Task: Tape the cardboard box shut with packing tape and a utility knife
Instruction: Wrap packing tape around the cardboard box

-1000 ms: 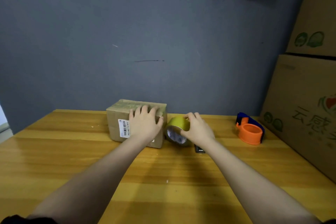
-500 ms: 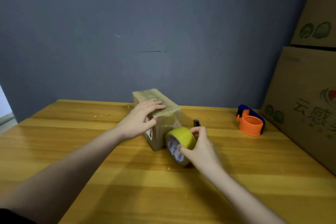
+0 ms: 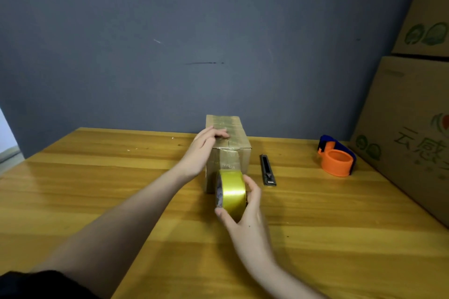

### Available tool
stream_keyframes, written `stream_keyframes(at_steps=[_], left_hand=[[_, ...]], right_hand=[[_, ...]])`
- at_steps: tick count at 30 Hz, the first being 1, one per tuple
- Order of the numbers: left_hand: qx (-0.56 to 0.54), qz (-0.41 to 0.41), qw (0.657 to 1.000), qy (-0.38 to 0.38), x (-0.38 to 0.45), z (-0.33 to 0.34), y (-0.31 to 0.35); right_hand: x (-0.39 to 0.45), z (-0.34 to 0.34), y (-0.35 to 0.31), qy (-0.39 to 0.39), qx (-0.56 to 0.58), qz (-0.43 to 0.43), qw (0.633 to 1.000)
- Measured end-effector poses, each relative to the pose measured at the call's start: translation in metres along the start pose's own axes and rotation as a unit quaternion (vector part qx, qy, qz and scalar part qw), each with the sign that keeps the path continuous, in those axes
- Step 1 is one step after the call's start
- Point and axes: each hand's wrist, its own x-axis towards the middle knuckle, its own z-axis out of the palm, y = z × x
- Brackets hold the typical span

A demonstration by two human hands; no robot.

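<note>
A small cardboard box [image 3: 239, 133] stands on the wooden table [image 3: 97, 189] with its short end facing me, tape running over its top and down the near end. My left hand [image 3: 202, 150] rests on the box's left top edge, holding it steady. My right hand [image 3: 245, 216] grips a roll of yellow packing tape [image 3: 232, 192], held upright right in front of the box's near end; a strip of tape runs from the roll up the box face. A black utility knife [image 3: 267, 169] lies on the table just right of the box, untouched.
An orange and blue tape dispenser [image 3: 336, 159] sits at the back right. Large printed cardboard cartons [image 3: 413, 128] are stacked along the right edge. A grey wall [image 3: 170, 43] rises directly behind the table.
The box has been turned from broadside to end-on toward me. The tape roll has come round to its near end, uncovering the knife. My left hand stayed on the box.
</note>
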Motion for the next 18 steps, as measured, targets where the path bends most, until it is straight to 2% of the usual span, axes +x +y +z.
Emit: stream_keyframes(at_steps=[18], left_hand=[[-0.045,-0.056,0.997,0.015,0.008,-0.004,0.010]], right_hand=[[-0.016,0.000,0.010,-0.070,0.018,-0.052,0.996]])
